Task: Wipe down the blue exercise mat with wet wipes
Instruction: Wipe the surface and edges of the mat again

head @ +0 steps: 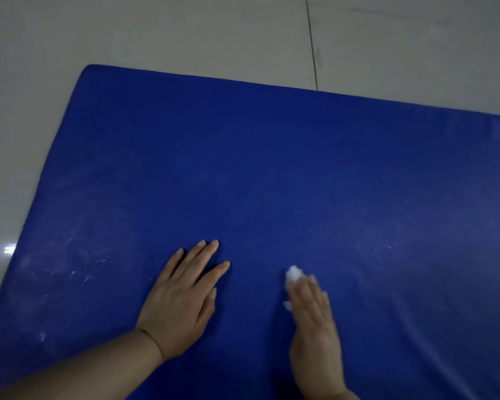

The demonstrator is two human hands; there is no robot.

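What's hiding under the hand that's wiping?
A white wet wipe peeks out beyond the right hand on the blue mat. The rest is covered.

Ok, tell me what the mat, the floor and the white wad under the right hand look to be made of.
Blue mat: probably vinyl-covered foam, smooth with a dull sheen and rounded, thick edges.
Floor: likely glazed tile, pale, glossy, with a dark joint line and a light reflection.
White wad: seemingly a crumpled wet wipe, soft; too blurred for texture.
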